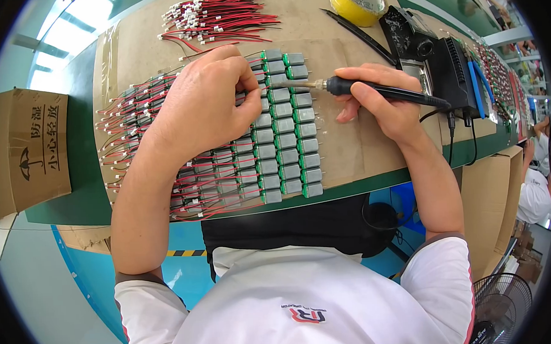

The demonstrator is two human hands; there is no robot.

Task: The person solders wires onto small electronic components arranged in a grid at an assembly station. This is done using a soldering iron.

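Seen from above: a desk (71, 201) with a green top, covered by a large sheet of brown cardboard (343, 150). Laid across the cardboard in tight rows, many small grey motors (286, 140) with green end caps, each trailing thin red and black wires to the left. Farther back, a loose bundle of red and black leads (217, 19), a yellow roll of tape (359, 0), and at the right a black soldering station (451, 75).

Held in the right hand (384, 104), a soldering iron (371, 90): slim black handle, short metal tip. Long axis nearly level across the picture, tip pointed left and slightly away, touching or just above a motor in the upper rows; cable end trailed right toward the station. Right grip closed narrowly around the handle, pen fashion.

Rested on the motors just left of the tip, the left hand (206, 101), fingers curled down; whether anything was pinched there could not be told.
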